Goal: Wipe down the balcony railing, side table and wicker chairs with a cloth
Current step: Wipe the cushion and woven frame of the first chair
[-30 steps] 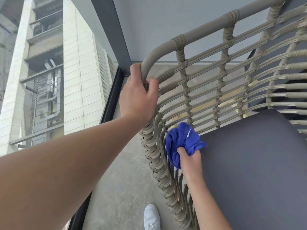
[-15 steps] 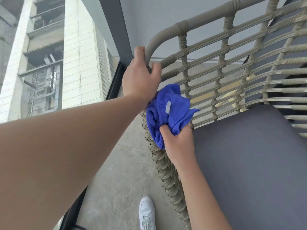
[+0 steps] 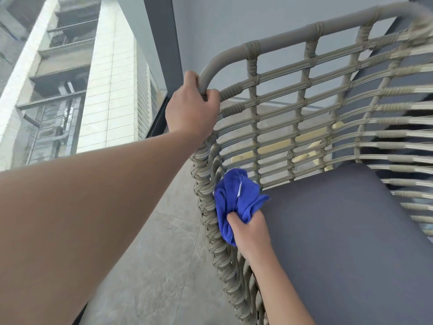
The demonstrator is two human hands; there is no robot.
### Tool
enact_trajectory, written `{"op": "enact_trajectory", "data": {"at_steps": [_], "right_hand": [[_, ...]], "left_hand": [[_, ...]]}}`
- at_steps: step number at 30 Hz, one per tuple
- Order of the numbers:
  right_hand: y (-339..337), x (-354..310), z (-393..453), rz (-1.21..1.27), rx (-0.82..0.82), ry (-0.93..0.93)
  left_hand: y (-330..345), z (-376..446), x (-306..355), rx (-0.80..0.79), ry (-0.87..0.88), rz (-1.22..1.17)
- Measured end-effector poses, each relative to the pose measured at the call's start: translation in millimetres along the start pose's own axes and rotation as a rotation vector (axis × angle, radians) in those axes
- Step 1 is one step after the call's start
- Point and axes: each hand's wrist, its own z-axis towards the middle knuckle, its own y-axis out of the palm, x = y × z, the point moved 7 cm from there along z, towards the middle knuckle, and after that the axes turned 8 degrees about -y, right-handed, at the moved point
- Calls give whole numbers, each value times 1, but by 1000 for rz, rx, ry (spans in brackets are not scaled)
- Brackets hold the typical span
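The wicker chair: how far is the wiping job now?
Nothing shows as finished. In hand: the right hand presses the blue cloth against the wicker chair low at its woven corner, while the left hand grips the top rail. Left: no railing or side table is clearly in view.

Grey stone-tile floor (image 3: 145, 266), daylight. Plain grey wall (image 3: 234, 24) beyond it, dark vertical frame post (image 3: 161, 43) left of wall. Pale tiled high-rise building (image 3: 107, 90) left of post, outside glass.
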Motion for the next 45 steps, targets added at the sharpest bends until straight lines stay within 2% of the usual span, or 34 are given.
{"op": "enact_trajectory", "data": {"at_steps": [5,12,15,18,23,27,31,35,38,42,45], "right_hand": [[-10,40,-25,-108,-27,61],[-32,89,-65,-318,-48,193],[-34,102,-75,-300,-31,221],[-38,104,-76,-185,16,243],[-44,91,-53,-67,173,233],[-32,46,4,2,260,100],[-13,-10,53,198,324,-53],[24,-6,81,215,205,-62],[29,37,85,233,247,17],[25,100,74,14,137,125],[23,113,86,-174,42,125]], "left_hand": [[-3,-5,2,-19,-3,-32],[9,-73,-49,-132,-262,-273],[13,-90,-62,-114,-364,-363],[16,-87,-58,-127,-360,-375],[16,-90,-62,-101,-362,-385],[19,-88,-63,-97,-371,-388],[19,-88,-62,-76,-383,-389],[17,-88,-63,-46,-393,-341],[18,-87,-62,-45,-396,-322],[19,-88,-66,-45,-389,-325],[20,-87,-64,-53,-377,-360]]}}
